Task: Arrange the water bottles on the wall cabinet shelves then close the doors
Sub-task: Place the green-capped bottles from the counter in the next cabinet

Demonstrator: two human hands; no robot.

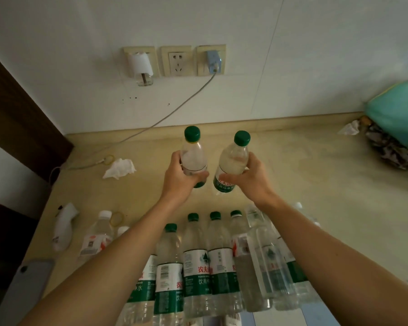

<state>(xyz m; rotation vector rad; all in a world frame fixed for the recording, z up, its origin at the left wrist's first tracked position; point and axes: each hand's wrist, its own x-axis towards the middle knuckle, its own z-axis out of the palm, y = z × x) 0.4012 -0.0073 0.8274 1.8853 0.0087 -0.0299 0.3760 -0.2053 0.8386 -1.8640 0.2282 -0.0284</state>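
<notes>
Water bottles, clear plastic with green caps (pixel 205 260), mostly stand on my beige counter (pixel 304 165); left hand (pixel 179 177) and right hand (pixel 252 177) each grip one aloft, cabinet unseen

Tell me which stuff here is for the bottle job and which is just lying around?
For the job:
left bottle, held by the left hand
right bottle, held by the right hand
standing bottles on the counter

Just lying about:
tissue
rubber bands
charger and cable
phone
teal bag
</notes>
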